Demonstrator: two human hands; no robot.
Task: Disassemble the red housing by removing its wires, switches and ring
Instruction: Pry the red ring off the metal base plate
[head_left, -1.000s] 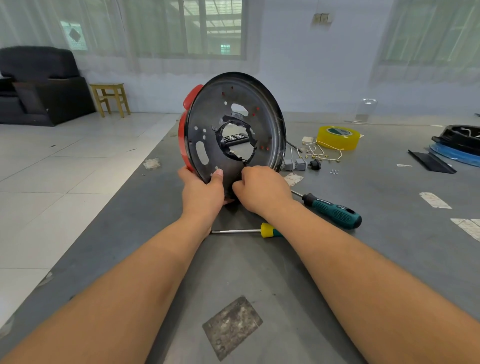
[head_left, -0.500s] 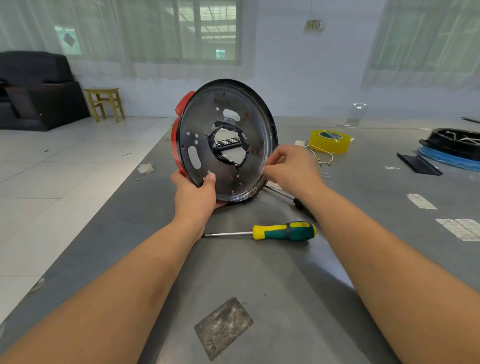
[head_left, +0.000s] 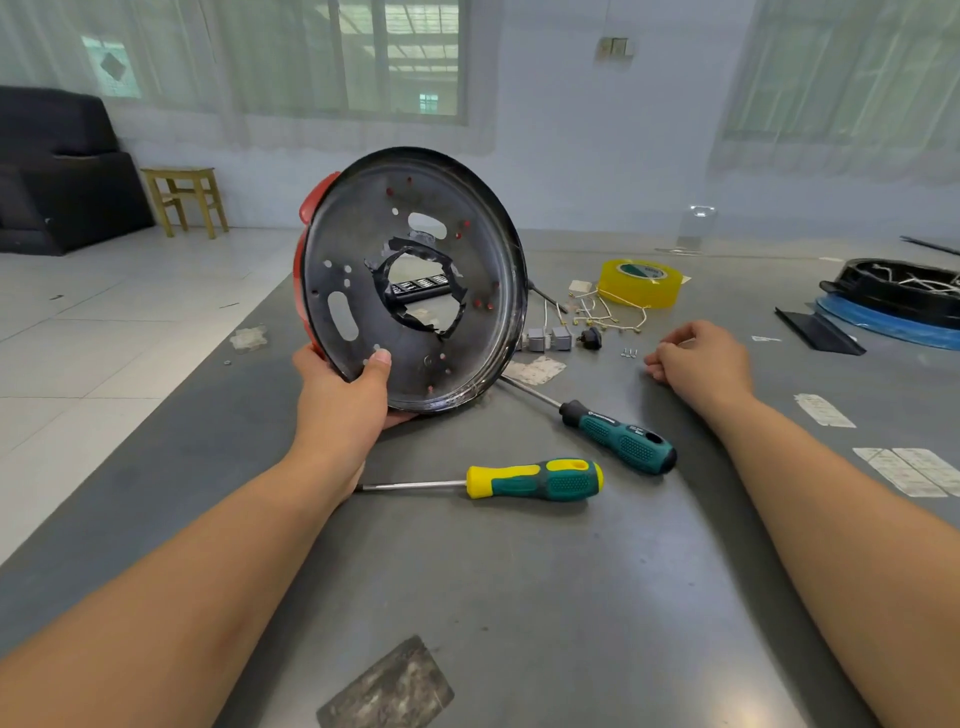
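- Housing (head_left: 410, 280) stands on edge on the worktop (head_left: 519, 597), dark plate side toward the person, red shell behind.
- Left hand (head_left: 343, 395) grips its lower rim, thumb on the plate, fingers hidden behind.
- Right hand (head_left: 701, 364) rests well to the right, fingers loosely curled, holding nothing.
- Likely stiff and fairly light; the torn centre hole looks sharp, so the rim seems the safer hold.
- Screwdrivers (head_left: 535, 480) lie between the hands; their print is unreadable.

One head-worn wide-angle view, forward and down over the bench (head_left: 519, 597), close to both forearms, windows at 12 o'clock.
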